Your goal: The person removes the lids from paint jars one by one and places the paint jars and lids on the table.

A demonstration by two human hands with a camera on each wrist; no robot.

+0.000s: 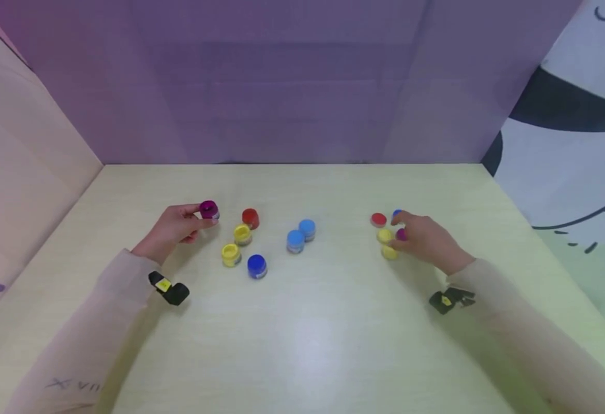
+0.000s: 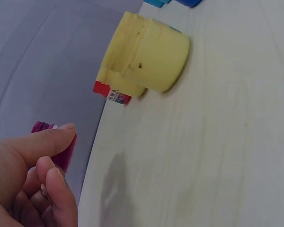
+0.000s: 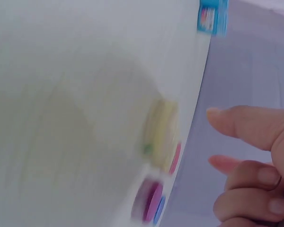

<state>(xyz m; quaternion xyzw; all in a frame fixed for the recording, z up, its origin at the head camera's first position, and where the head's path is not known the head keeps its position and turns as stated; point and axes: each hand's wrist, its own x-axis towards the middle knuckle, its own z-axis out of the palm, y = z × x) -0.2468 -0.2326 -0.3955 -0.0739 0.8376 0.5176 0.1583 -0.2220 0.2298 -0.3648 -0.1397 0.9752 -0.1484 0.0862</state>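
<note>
My left hand pinches a small lidless purple paint jar between thumb and fingers; the screw thread of the purple jar shows in the left wrist view. To its right stand an uncapped red jar, two yellow jars and a dark blue jar. My right hand hovers by a group of loose lids, thumb and forefinger apart with nothing between them. Those are a red lid, a blue lid, a purple lid and two yellow lids. The hand partly covers the blue and purple ones.
Two light blue jars with lids on stand close together mid-table. The pale wooden table ends at a purple back panel. White side panels flank it, and a black wrist camera sits on each sleeve.
</note>
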